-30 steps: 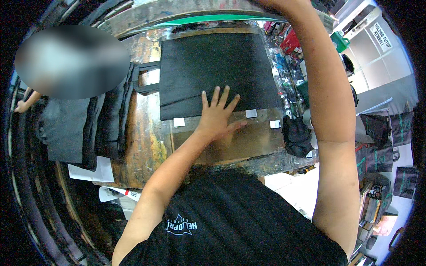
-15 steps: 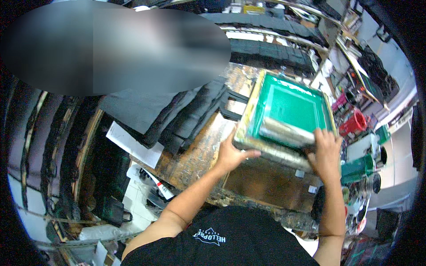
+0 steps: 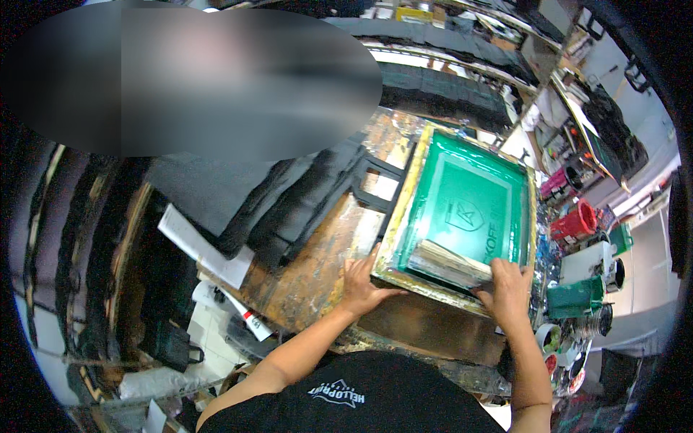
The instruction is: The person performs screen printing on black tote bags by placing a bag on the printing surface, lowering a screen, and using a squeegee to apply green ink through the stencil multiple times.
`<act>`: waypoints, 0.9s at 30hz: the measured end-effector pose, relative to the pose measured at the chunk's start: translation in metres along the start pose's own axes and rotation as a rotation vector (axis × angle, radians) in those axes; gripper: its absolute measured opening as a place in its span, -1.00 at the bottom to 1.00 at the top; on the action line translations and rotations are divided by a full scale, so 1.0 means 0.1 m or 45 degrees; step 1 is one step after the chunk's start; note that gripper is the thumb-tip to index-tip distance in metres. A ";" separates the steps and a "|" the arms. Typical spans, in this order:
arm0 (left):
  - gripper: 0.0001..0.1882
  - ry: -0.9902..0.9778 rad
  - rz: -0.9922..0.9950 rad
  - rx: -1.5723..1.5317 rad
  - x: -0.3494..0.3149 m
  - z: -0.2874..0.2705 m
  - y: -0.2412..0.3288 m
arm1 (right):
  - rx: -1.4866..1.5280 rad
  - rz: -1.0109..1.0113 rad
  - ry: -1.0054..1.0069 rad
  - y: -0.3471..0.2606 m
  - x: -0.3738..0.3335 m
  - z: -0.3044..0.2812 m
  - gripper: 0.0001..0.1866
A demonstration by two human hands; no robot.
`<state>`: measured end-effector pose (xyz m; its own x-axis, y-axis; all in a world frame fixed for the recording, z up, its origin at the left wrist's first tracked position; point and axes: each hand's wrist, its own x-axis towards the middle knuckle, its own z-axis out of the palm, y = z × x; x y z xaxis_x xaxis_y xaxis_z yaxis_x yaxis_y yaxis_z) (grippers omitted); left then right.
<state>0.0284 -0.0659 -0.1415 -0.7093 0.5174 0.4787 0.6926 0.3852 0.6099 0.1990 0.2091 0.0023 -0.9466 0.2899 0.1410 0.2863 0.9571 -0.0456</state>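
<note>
A screen-printing frame (image 3: 403, 206) with green mesh (image 3: 440, 184) lies on the table before me, its edges worn and yellowish. A crest-shaped design and lettering show through the mesh. My right hand (image 3: 507, 289) is closed around the right end of a wide, pale squeegee (image 3: 449, 261), which stands tilted on the mesh near the frame's close side. My left hand (image 3: 364, 287) is at the frame's near left corner, thumb stretched along the near edge and fingers along the left side. A black bag's handle (image 3: 377, 184) sticks out from beneath the frame's left side.
Black fabric bags (image 3: 307, 198) are piled left of the frame on the stained wooden table (image 3: 289, 285). Ink containers, among them a red tub (image 3: 574, 222) and a green one (image 3: 575, 297), crowd the right side. Racks of black bags (image 3: 94, 238) stand at left.
The frame has come down and toward me from a slightly raised position, and the design is now visible. My right hand and the squeegee have moved nearer; my left hand has lowered with the corner.
</note>
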 end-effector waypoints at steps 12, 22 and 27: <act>0.29 -0.070 -0.059 0.016 0.02 -0.05 0.05 | -0.132 0.011 0.074 1.05 1.62 0.62 -0.22; 0.24 -0.087 -0.093 0.068 -0.08 -0.01 -0.11 | -0.202 0.009 -0.051 1.75 3.14 0.79 -0.09; 0.12 -0.115 -0.145 0.278 -0.07 -0.05 -0.01 | -0.122 -0.027 -0.019 1.76 3.09 0.80 -0.28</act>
<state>0.0319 -0.0734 -0.1421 -0.7768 0.5233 0.3504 0.6275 0.5958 0.5013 -0.0551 0.4668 -0.0411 -0.9546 0.2700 0.1260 0.2782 0.9591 0.0522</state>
